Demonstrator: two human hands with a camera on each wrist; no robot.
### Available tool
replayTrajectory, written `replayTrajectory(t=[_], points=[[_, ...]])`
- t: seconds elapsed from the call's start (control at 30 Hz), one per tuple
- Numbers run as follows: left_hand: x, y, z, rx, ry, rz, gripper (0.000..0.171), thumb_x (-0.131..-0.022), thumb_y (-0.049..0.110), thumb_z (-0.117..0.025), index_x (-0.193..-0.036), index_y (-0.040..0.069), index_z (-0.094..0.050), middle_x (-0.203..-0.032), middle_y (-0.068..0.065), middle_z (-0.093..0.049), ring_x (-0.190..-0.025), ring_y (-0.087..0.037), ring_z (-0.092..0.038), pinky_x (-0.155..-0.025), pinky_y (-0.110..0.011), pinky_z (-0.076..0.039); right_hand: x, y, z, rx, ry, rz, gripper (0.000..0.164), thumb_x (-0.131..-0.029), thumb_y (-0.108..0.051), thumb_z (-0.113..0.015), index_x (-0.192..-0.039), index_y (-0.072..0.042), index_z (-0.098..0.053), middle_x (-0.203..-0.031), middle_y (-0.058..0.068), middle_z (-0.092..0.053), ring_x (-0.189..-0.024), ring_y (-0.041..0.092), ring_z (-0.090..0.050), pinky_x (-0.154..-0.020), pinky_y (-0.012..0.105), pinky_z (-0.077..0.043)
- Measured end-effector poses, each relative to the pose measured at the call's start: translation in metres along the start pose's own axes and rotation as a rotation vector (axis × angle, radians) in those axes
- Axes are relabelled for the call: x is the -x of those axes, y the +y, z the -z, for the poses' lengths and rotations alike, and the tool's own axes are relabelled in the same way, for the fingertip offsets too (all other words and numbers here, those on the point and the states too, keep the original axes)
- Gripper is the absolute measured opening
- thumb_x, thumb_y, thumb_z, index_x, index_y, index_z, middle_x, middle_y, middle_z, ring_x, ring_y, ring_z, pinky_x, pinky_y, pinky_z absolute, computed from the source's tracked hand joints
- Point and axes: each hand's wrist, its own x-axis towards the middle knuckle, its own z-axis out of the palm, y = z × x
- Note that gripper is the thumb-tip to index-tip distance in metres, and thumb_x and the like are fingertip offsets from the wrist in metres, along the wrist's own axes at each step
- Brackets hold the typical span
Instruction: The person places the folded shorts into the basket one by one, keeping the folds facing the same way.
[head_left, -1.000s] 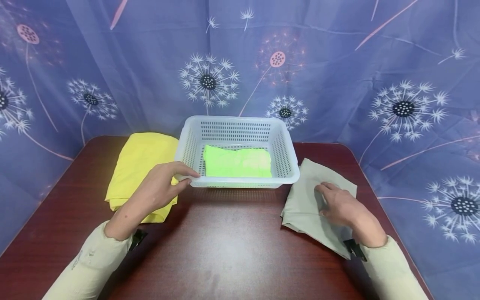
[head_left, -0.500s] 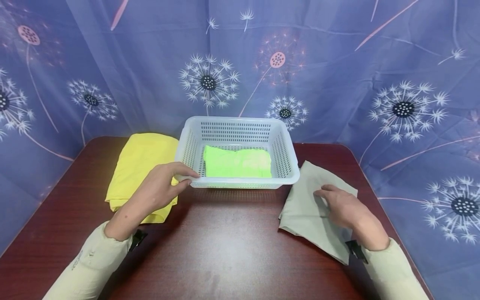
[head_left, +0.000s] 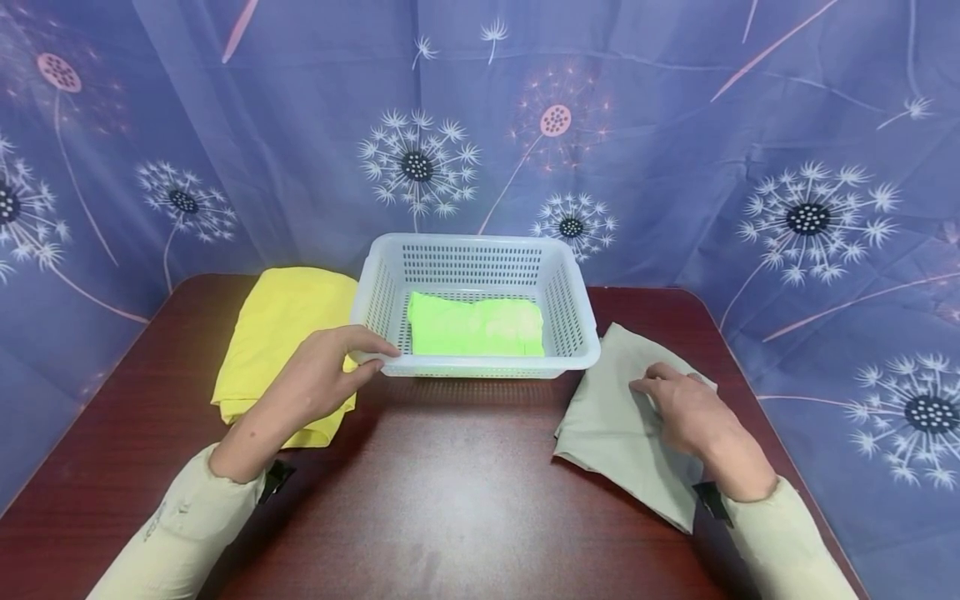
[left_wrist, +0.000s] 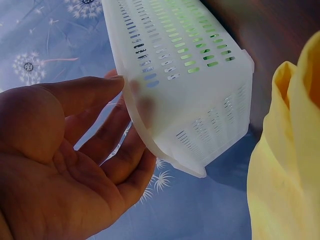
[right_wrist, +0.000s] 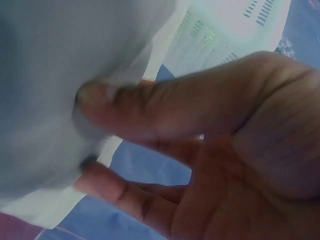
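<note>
A white plastic basket (head_left: 491,362) with slotted walls stands at the back middle of the table. My left hand (head_left: 322,371) pinches its near left corner, thumb and fingers on either side of the rim (left_wrist: 136,107) in the left wrist view. Inside lies a folded neon green cloth (head_left: 476,327). To the right, a folded grey cloth (head_left: 603,421) lies at a slant, one corner beside the basket. My right hand (head_left: 693,417) is over it and pinches its fabric; in the right wrist view the thumb presses into the grey cloth (right_wrist: 45,100), with other fingertips at it lower down.
A folded yellow cloth (head_left: 273,333) lies left of the basket, partly behind my left hand and forearm. The dark red wooden table (head_left: 450,492) has rounded back corners. A blue curtain (head_left: 300,108) with a dandelion print hangs behind and along both sides.
The grey cloth has turned a little, its near corners shifting left and toward me, as my right hand moved slightly. My left hand and the basket have stayed where they were.
</note>
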Motion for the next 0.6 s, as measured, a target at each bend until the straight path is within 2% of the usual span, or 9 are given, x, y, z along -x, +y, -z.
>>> replayTrajectory(t=[0.1,0.23,0.33,0.47,0.6], points=[[0.0,0.0,0.0,0.003,0.006,-0.008,0.026,-0.093,0.001,-0.077,-0.115,0.014,-0.083,-0.116,-0.003,-0.079,-0.111,-0.027,-0.071,-0.096,-0.051,-0.055,0.0,0.004,0.001,0.013,-0.02,-0.012,0.065,-0.07,0.018,-0.077,-0.129,-0.009,-0.075,-0.131,0.02,-0.058,-0.106,0.047,-0.058,-0.086,0.062,-0.052],[0.0,0.0,0.001,0.004,0.008,-0.017,0.026,-0.093,0.001,-0.077,-0.115,0.014,-0.083,-0.115,-0.002,-0.079,-0.111,-0.027,-0.072,-0.096,-0.051,-0.055,0.0,0.01,0.002,0.027,-0.06,-0.033,0.069,-0.07,0.011,-0.08,-0.133,-0.015,-0.074,-0.149,0.02,-0.052,-0.126,0.053,-0.051,-0.082,0.068,-0.052],[0.0,0.001,0.001,0.005,0.008,-0.019,0.026,-0.093,0.001,-0.077,-0.115,0.014,-0.083,-0.115,-0.003,-0.079,-0.111,-0.027,-0.072,-0.096,-0.052,-0.055,0.0,0.015,0.001,0.006,-0.07,0.013,0.07,-0.068,0.01,-0.081,-0.134,-0.013,-0.073,-0.153,0.023,-0.052,-0.139,0.054,-0.046,-0.091,0.068,-0.052],[0.0,0.0,0.001,0.002,0.009,-0.017,0.026,-0.093,0.001,-0.077,-0.115,0.014,-0.083,-0.116,-0.003,-0.079,-0.111,-0.027,-0.072,-0.096,-0.052,-0.055,-0.001,0.018,0.0,-0.046,-0.052,0.093,0.07,-0.063,0.008,-0.088,-0.13,-0.007,-0.073,-0.147,0.029,-0.056,-0.137,0.055,-0.05,-0.104,0.062,-0.05],[0.0,0.0,0.0,-0.001,0.007,-0.013,0.026,-0.093,0.001,-0.078,-0.115,0.014,-0.083,-0.116,-0.003,-0.079,-0.111,-0.027,-0.071,-0.096,-0.051,-0.055,-0.001,0.017,-0.001,-0.054,-0.044,0.117,0.073,-0.059,0.001,-0.097,-0.128,-0.007,-0.073,-0.142,0.03,-0.058,-0.13,0.055,-0.055,-0.106,0.064,-0.048]])
